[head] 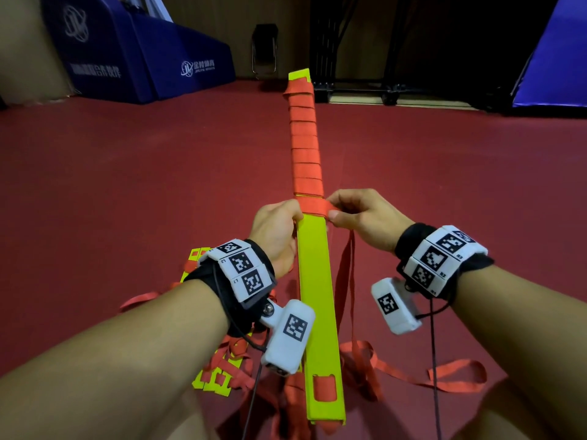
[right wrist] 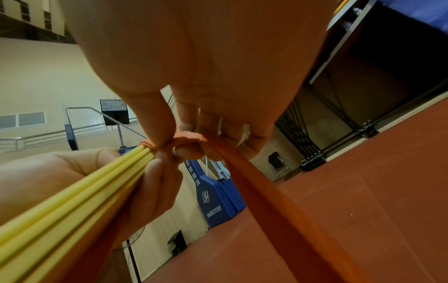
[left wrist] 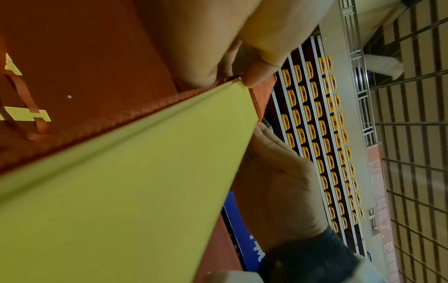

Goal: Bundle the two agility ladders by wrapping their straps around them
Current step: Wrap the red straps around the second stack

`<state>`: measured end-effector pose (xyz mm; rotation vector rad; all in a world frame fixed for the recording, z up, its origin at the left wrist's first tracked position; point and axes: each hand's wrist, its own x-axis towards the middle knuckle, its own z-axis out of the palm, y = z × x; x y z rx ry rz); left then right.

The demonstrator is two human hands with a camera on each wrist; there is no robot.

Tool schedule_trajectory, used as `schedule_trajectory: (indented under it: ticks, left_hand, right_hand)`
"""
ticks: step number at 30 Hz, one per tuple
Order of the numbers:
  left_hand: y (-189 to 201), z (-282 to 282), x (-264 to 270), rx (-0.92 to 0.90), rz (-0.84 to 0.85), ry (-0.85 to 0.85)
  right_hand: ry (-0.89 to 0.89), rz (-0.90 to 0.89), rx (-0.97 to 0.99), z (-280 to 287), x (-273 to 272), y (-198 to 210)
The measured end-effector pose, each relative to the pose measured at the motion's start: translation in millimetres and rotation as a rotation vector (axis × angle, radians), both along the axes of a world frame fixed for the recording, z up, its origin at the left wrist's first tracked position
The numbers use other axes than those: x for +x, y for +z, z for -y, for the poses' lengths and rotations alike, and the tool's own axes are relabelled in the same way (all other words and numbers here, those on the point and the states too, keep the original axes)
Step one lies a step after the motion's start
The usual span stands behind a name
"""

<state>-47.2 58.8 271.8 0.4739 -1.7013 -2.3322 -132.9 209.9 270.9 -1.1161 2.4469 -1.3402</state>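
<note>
— Rungs (head: 319,300) of the first ladder, stacked yellow-green, run lengthwise away from the person, held up over the red floor (head: 127,173). The far half is already bound in coils of red strap (head: 306,147).

— And the hands?

— The left hand (head: 276,231) curls around the stack's left edge, just below the last coil. The right hand (head: 359,217) pinches the strap at the right edge between thumb and fingers; the free tail (head: 344,281) hangs down from it to the floor.

— So the next turn?

— Likely crosswise to the long axis, under the stack and toward the person, the right hand nearer the loose strap.

— The second ladder?

— It lies unbundled (head: 219,369) on the floor, below the left wrist.
</note>
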Motion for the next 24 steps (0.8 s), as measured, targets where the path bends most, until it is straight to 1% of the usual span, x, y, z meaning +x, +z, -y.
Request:
schedule_trajectory:
  ticks: [5,9,12,18,21,24]
  left_hand:
    - [-4,-2,-2,0.026,0.004,0.021]
    - [-7,-5,-4,-0.003,-0.024,-0.036]
    - [-8,-9,-1,-0.013,-0.001,-0.091]
    - [-3,-3,3,0.038,0.016,-0.203]
    - [-3,-6,4,0.055,-0.019,-0.204]
    - [-6,-6,4,-0.003,-0.047,-0.186]
  right_hand:
    - [0.023,-0.014,-0.104,4,8,4]
    - [0.007,-0.024,-0.12,7,11,2]
    - [-0.002,-0.039,-0.101,9,13,1]
    - [-0.018,-0.038,-0.057,9,9,-2]
    - [-0.029,-0.114,0.004,12,9,-5]
    - [-0.055,-0.124,0.014,13,6,-6]
